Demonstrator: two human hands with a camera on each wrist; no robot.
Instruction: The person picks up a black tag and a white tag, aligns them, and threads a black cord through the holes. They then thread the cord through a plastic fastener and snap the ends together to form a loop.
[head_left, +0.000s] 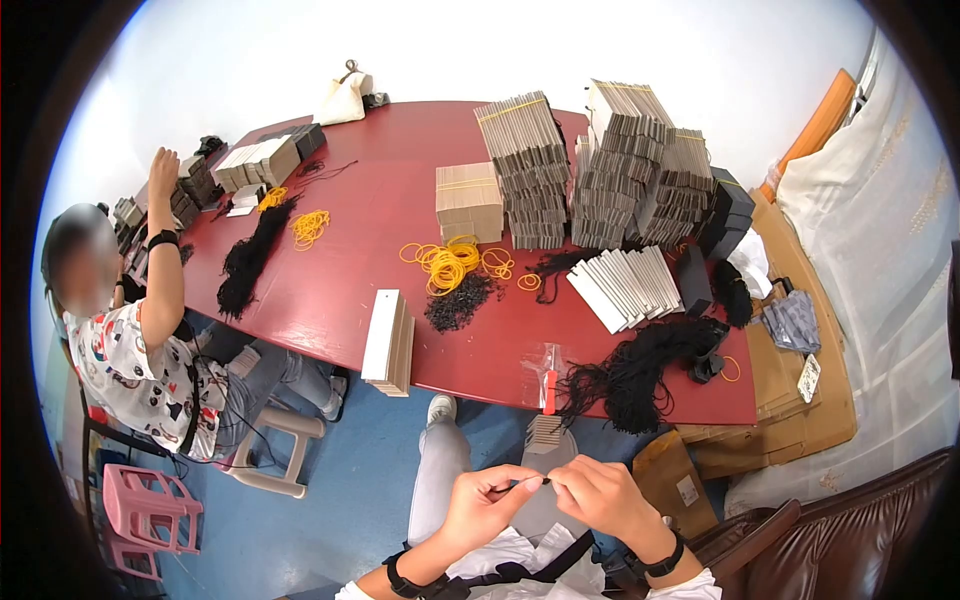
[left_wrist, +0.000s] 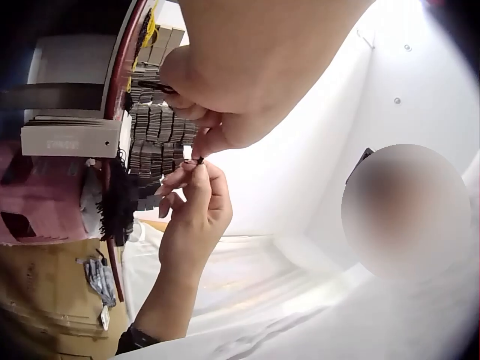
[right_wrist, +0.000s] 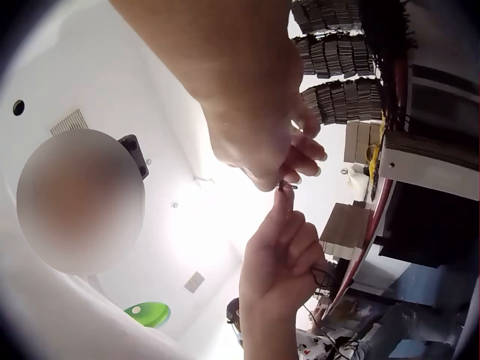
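Observation:
In the head view my left hand (head_left: pixel 488 508) and right hand (head_left: pixel 603 498) meet fingertip to fingertip above the lap. Between them they pinch a small black piece (right_wrist: pixel 283 185), mostly covered by the fingertips. Some thin black cord (left_wrist: pixel 155 86) loops out from the left hand, its remainder hidden in the curled fingers. In the right wrist view the left thumb and finger press on the piece from below, the right fingertips from above. Below the hands, a stack of pale cards (head_left: pixel 543 432) stands by the table edge; its front card has a hole in the left wrist view.
The red table (head_left: pixel 370 180) bears tall banded card stacks (head_left: pixel 525 170), yellow rubber bands (head_left: pixel 445 265), small black pieces (head_left: pixel 460 303), fanned white cards (head_left: pixel 625 288) and black cords (head_left: pixel 640 370). Another white stack (head_left: pixel 388 342) stands at the edge. A seated person (head_left: pixel 140 370) is at left.

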